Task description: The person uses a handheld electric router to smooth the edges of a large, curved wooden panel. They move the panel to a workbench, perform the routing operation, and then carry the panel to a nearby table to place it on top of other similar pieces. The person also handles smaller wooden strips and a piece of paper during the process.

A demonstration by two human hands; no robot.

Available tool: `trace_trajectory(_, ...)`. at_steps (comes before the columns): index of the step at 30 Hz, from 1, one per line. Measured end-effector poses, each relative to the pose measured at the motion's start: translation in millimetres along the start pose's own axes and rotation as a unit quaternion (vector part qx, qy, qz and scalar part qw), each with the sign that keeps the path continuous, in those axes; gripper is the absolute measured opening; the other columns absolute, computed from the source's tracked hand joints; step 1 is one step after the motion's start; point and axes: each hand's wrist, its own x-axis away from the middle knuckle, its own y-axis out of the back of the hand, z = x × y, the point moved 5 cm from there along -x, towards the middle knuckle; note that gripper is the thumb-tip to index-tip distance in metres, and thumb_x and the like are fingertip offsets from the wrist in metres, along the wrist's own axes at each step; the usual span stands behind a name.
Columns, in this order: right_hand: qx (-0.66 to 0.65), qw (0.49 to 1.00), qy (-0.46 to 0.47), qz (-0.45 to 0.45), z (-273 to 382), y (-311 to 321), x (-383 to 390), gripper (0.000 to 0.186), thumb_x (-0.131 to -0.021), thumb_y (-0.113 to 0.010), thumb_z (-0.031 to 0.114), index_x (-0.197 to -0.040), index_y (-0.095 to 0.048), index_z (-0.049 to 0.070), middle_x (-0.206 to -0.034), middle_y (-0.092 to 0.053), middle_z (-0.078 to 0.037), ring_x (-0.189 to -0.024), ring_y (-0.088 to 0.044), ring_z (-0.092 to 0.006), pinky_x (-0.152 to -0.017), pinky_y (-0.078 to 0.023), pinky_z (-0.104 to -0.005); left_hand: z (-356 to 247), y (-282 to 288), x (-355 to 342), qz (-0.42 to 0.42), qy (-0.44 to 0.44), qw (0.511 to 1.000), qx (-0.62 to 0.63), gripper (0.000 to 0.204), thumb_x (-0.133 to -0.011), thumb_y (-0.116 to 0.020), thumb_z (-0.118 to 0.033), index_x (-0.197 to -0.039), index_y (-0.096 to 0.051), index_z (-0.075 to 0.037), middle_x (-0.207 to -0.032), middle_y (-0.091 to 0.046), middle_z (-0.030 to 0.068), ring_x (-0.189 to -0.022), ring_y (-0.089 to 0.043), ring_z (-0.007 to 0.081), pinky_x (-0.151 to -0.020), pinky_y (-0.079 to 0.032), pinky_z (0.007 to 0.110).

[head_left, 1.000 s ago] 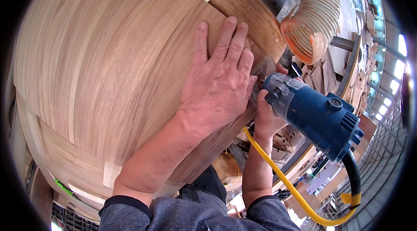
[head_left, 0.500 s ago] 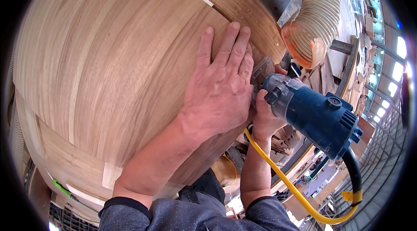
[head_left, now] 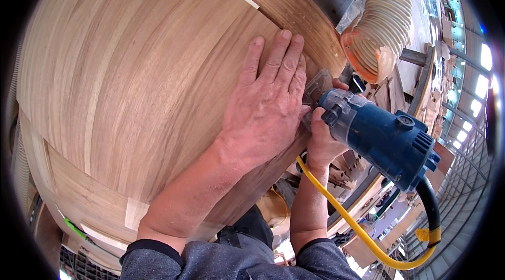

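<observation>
My left hand (head_left: 267, 96) lies flat on a large wooden panel (head_left: 137, 80) near its right edge, fingers stretched out and pointing away from me. Just right of it, my right hand (head_left: 322, 138) grips a blue trim router (head_left: 389, 140) around its clear plastic base. The router is tilted on its side, with its base against the panel's right edge and its motor end pointing right. Where the base meets the wood, my left hand partly hides the contact. A yellow cord (head_left: 357, 227) loops down from the router's black cable sleeve.
A ribbed dust hose (head_left: 389, 11) hangs at the upper right, its mouth close to the router. Along the panel's far side runs a thick wooden board (head_left: 294, 1). Wood offcuts (head_left: 347, 169) lie below the router. A green-marked strip (head_left: 75, 229) is at the lower left.
My left hand has shifted very slightly toward me, and its thumb now shows beside the router base. The router and my right hand have barely moved.
</observation>
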Motion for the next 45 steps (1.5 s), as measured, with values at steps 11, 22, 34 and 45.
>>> trace_trajectory(11, 0.015, 0.999, -0.033, 0.010, -1.5, 1.9, -5.0, 0.086, -0.073, -0.089, 0.015, -0.141, -0.037, 0.005, -0.127, -0.060, -0.015, -0.127, -0.059, -0.0297, -0.109, -0.045, -0.0420, -0.6, -3.3, -1.1, -0.005, -0.004, 0.999, -0.042, 0.063, -0.093, -0.060, -0.046, -0.138, -0.059, -0.003, -0.160, -0.038, 0.0162, -0.154, -0.023, 0.0322, -0.125, -0.012, 0.055)
trace_trajectory(22, 0.020, 0.999, -0.001, 0.036, -5.6, 3.0, -9.1, 0.083, -0.073, -0.085, 0.008, -0.142, -0.038, 0.005, -0.129, -0.058, -0.013, -0.126, -0.060, -0.0303, -0.110, -0.045, -0.0429, -0.4, -4.6, -1.5, -0.017, 0.002, 0.999, -0.038, 0.060, -0.095, -0.058, -0.045, -0.136, -0.059, -0.002, -0.158, -0.040, 0.0160, -0.153, -0.025, 0.0317, -0.126, -0.013, 0.053)
trace_trajectory(34, 0.005, 1.000, -0.011, 0.028, -4.4, -2.8, -19.6, 0.084, -0.073, -0.083, 0.005, -0.144, -0.039, 0.005, -0.128, -0.061, -0.012, -0.123, -0.062, -0.0262, -0.107, -0.046, -0.0403, -0.1, -6.2, -4.4, -0.055, 0.017, 0.998, -0.017, 0.052, -0.092, -0.061, -0.040, -0.129, -0.062, -0.002, -0.154, -0.045, 0.0150, -0.150, -0.031, 0.0304, -0.124, -0.018, 0.052)
trace_trajectory(45, 0.035, 0.999, -0.013, 0.027, 0.4, -6.7, -25.6, 0.077, -0.073, -0.084, 0.008, -0.140, -0.045, 0.002, -0.123, -0.066, -0.013, -0.118, -0.064, -0.0243, -0.104, -0.048, -0.0388, 0.5, -7.0, -5.3, -0.080, 0.025, 0.996, -0.002, 0.045, -0.093, -0.061, -0.034, -0.125, -0.063, -0.002, -0.150, -0.049, 0.0141, -0.148, -0.035, 0.0292, -0.124, -0.019, 0.051)
